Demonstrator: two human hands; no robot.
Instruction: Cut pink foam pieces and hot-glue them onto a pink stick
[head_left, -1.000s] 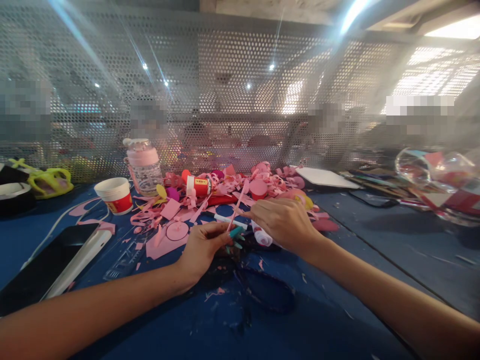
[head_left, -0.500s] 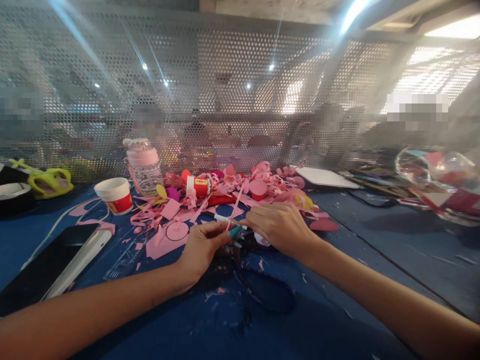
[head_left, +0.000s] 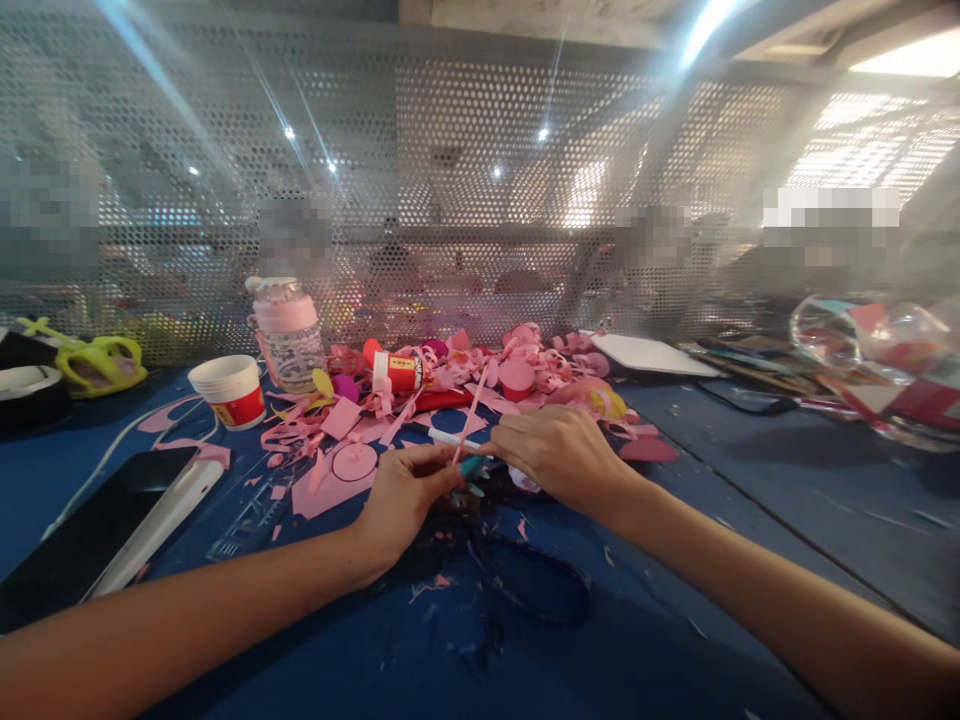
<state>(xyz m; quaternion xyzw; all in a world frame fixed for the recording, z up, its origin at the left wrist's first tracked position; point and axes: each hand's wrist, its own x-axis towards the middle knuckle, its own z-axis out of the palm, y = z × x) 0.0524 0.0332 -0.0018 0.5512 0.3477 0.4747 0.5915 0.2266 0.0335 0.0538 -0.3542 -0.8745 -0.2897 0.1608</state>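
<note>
In front of the scrap pile (head_left: 536,352), we are pinching the lower end of the pink strip (head_left: 473,412) in our left grip (head_left: 401,500); our right grip (head_left: 559,450) we cannot tell. We're judging the strip light, flimsy, easily creased, best held by its ends.

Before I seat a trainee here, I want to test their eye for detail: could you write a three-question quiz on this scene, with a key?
1. Which hand grips the lower end of the thin pink strip?
2. True or false: the red-and-white cup left of the bottle lies on its side.
3. The bottle's collar is: A) green, B) pink, C) black.

Key: 1. The left hand. 2. False; it stands upright. 3. B.
</note>
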